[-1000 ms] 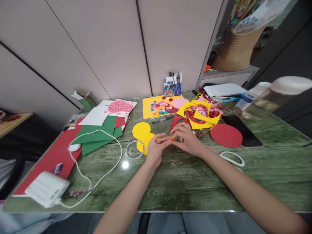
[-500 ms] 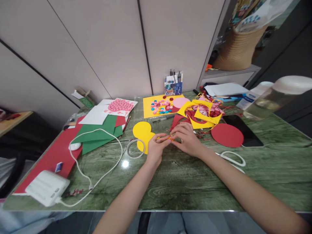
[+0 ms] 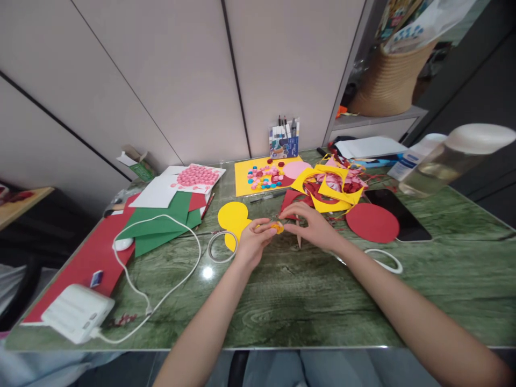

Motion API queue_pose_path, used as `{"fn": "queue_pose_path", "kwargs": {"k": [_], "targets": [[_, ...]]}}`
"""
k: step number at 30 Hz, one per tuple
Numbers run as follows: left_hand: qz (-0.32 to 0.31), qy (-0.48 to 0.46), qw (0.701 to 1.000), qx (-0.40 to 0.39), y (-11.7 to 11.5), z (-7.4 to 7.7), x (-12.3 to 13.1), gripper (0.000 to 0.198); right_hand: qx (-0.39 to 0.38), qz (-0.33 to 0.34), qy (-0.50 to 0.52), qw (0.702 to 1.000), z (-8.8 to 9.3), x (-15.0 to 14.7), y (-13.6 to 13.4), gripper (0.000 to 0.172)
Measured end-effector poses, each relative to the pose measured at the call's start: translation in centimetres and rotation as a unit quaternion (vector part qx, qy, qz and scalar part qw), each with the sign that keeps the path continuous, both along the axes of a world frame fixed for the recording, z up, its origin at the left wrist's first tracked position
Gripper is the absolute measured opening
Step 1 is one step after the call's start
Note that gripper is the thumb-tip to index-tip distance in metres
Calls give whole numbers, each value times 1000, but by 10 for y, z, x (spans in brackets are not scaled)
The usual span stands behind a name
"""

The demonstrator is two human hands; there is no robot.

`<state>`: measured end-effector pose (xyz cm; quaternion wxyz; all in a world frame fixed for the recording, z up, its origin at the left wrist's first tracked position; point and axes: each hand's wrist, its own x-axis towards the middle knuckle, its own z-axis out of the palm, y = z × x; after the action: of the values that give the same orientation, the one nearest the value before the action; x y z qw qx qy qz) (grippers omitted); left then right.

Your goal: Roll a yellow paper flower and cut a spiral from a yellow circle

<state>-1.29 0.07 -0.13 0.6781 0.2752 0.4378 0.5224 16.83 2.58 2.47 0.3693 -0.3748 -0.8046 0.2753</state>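
Observation:
My left hand [image 3: 253, 243] pinches a small yellow-orange curl of paper [image 3: 278, 228] between thumb and fingers. Close on its right is my right hand [image 3: 312, 226], thumb and forefinger tips at the curl's edge. A thin, pale wooden stick [image 3: 299, 240] passes behind the right thumb and seems tucked in that hand; its far end is hidden. Yellow paper circles [image 3: 233, 215] lie just left of my left hand, partly under a roll of tape [image 3: 223, 247]. White-handled scissors [image 3: 387, 260] rest beside my right forearm, which covers part of them.
Yellow and red paper offcuts [image 3: 332, 188] pile up behind my right hand. Small coloured paper rolls sit on a yellow sheet [image 3: 241, 183]. A red circle [image 3: 373, 222] overlaps a black tablet [image 3: 411, 226]. At left are green sheets [image 3: 157, 228], a white cable and a power bank [image 3: 78, 312].
My right hand has drawn slightly away from the left, its fingers opening a little. The yellow-orange curl shows more clearly, and the pale stick has come into sight below the right hand.

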Motion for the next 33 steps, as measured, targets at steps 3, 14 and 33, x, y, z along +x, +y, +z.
{"fn": "queue_pose_path", "kwargs": {"k": [3, 14, 33], "targets": [[-9, -3, 1000, 10, 0, 0, -1, 43, -52, -4, 28, 998, -1, 0, 1, 18], [-15, 12, 999, 49, 1, 2, 2, 41, -140, 37, 86, 986, -6, -2, 3, 17], [16, 113, 984, 135, -4, 7, 8, 30, -139, -23, 94, 986, 4, -3, -3, 13]]}}
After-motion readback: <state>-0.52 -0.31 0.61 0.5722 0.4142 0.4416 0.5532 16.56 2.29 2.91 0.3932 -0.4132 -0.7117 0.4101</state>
